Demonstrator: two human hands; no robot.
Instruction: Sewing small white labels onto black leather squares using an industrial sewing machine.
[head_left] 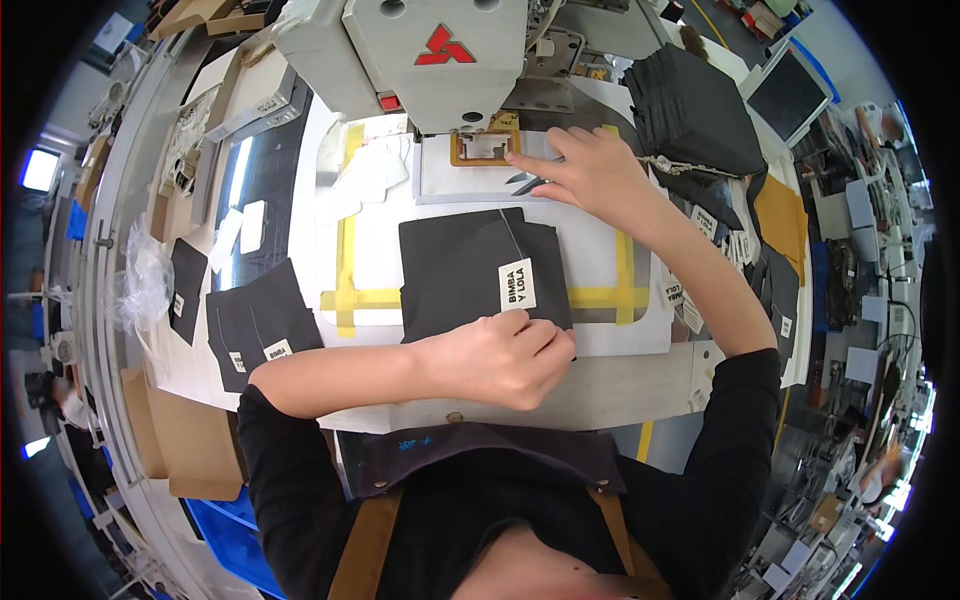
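Resting the left hand [515, 358], curled in a loose fist, against the lower edge of the dark cloth [450, 270] at centre frame, just below its cream label [517, 286]; cannot tell whether pinching it. Pointing the index finger of the right hand [592, 178] to the brass-coloured frame [482, 163] under the sewing machine [430, 85], upper centre, with pointed blades [524, 182] showing by the thumb; cannot tell whether gripping them.

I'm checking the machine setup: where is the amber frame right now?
In the head view, the amber frame is at upper centre, below the white machine head, with the right hand at its right side.
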